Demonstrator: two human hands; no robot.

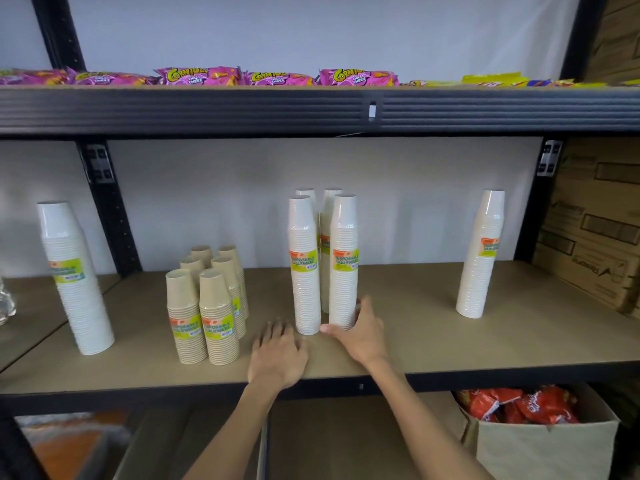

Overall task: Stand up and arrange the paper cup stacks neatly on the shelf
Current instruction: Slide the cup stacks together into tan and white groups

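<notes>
Tan board forms the shelf (450, 344), and every paper cup stack in view stands upright on it. Four tall white stacks are grouped at mid-shelf, two in front and two behind. The right hand (363, 332) grips the base of the front-right white stack (343, 261), with the thumb across its front and the fingers curled round its right side. The left hand (277, 355) lies flat on the board with fingers extended and holds nothing. Its fingertips are just beside the base of the front-left white stack (304, 265), but contact cannot be confirmed. A narrow gap separates the two front stacks. The step in hand appears to be alignment: closing the front-right stack against its neighbour. Six short brown stacks (207, 313) stand grouped to the left. One lone white stack (479, 258) stands well apart to the right, and another (76, 278) to the far left. The next move calls for a low, level slide at the base, since a push applied higher would tip so tall a column. The lone stacks probably remain to be brought into the group.
</notes>
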